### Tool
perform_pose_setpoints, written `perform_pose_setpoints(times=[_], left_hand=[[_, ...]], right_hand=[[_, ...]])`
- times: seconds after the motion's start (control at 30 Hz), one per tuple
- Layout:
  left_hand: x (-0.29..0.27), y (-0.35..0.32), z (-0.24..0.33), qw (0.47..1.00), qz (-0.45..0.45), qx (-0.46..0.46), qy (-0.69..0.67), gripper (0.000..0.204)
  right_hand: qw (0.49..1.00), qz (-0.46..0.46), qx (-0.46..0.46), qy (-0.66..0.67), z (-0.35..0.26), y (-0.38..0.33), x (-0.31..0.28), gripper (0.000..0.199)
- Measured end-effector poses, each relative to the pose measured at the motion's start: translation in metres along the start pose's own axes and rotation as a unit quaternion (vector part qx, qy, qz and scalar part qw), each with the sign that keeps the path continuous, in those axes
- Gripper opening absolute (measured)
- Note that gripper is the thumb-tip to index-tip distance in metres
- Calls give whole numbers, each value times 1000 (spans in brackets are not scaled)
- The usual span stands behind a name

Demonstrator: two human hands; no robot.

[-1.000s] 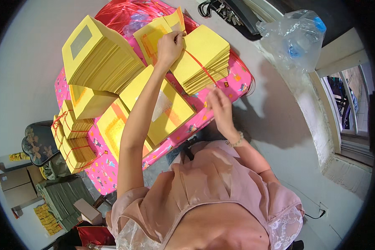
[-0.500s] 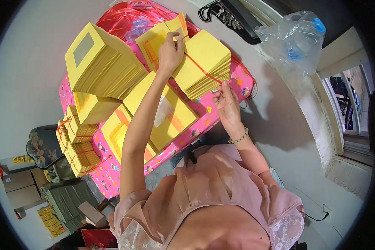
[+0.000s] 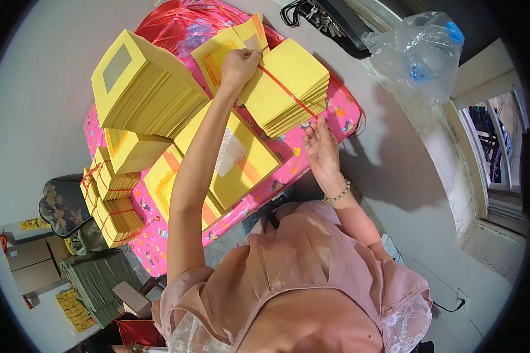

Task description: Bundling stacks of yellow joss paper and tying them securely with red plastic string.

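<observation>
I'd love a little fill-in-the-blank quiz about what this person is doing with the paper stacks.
1. The left hand pinches a ____ string stretched across the yellow paper stack.
2. The right hand wears a ____ at the wrist.
3. The stacks rest on a ____ patterned table cover.
4. A clear plastic ____ sits by the window.

Missing words: red; bracelet; pink; bag

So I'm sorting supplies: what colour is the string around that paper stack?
Red string, seen in the head view.

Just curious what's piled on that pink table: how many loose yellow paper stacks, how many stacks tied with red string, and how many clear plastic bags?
Loose yellow stacks: 3
Stacks tied with red string: 3
Clear bags: 1
Total: 7
</observation>
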State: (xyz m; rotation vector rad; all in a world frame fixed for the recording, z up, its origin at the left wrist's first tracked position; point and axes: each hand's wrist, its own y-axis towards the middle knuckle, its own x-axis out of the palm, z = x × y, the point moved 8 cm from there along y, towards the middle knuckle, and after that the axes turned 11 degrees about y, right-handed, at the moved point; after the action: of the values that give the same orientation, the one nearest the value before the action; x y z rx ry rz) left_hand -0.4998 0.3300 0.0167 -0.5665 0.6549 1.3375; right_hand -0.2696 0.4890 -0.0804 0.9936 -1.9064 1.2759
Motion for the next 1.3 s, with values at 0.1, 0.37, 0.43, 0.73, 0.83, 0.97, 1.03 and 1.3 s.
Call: perform_pose_setpoints(times=[0.1,0.37,0.43,0.73,0.83,0.97,1.03,1.3], left_hand=[[4,-3,-7,996,-39,-62,-41,33],[-14,6,22,983,80,33,163,35],[-13,6,25,981,88,34,169,34],[5,27,5,988,-72,4,140,33],[20,37,-15,983,-176,-29,49,32],[43,36,-37,949,-309,-66,-18,46],[50,36,-47,947,-314,-67,-17,48],[86,32,-57,895,-435,-18,-95,69]], right_hand=[[1000,-5,12,-1,3,1,-1,16],[999,1,34,6,17,2,-5,18],[999,3,33,5,17,4,-7,19],[997,47,26,-56,29,10,-29,14],[993,65,4,-95,28,13,-35,16],[992,29,-16,-124,25,15,-32,20],[991,27,-22,-130,25,15,-32,20],[993,30,-36,-106,28,21,-36,18]])
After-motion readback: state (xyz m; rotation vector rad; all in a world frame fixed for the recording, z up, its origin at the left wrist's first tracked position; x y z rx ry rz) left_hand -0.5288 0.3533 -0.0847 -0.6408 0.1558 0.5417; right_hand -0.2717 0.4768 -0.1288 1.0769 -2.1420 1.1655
